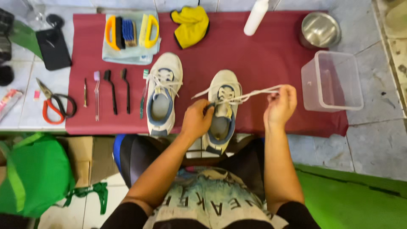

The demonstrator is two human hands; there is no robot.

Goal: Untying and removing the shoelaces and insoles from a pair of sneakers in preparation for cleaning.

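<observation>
Maroon mat (263, 55) on tiled floor: white, blue-lined sneaker (222, 111) at its near edge; left hand (196, 120) pinches the tongue, right hand (280, 106) grips the drawn-out white lace (250, 94).

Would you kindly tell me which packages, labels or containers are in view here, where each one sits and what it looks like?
Small pink-and-white packet: far left edge, on the tiles beside the red-handled scissors.
White plastic bottle: top centre, lying tilted across the maroon mat.
Clear rectangular plastic tub: right edge of the mat.
Brown cardboard box: lower left, beside a green bag.
</observation>
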